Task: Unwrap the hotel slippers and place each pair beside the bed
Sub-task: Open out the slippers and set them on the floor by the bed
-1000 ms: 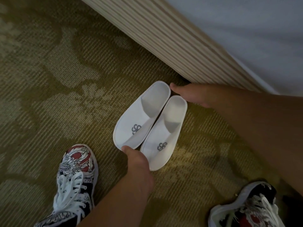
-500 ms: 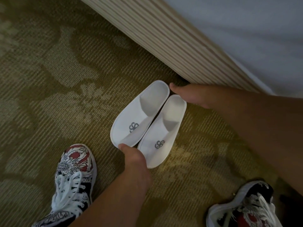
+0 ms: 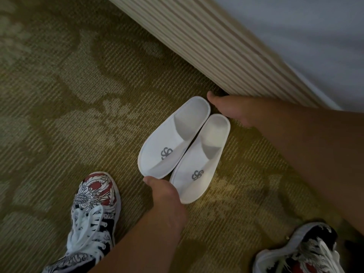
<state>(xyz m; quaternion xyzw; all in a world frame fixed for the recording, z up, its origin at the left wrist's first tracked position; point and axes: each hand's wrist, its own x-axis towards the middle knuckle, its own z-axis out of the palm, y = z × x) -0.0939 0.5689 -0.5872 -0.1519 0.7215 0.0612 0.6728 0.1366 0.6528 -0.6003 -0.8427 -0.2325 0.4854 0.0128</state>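
Left grip [image 3: 165, 196] at the toe ends of the slippers [image 3: 173, 142], thumb on the rim, fingers hidden; whether it pinches cannot be told. Right grip [image 3: 230, 111] against the heels, fingers likewise hidden. The pair lies unwrapped, side by side on the carpet [image 3: 78, 95], just beside the bed [image 3: 216, 46]. Step in hand: squaring the pair; next, probably, letting go without nudging it

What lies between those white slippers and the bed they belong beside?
Nothing visible. The slippers lie on the carpet with their heels close to the striped bed skirt, only bare carpet between. The right hand is by the heels, the left hand at the toes.
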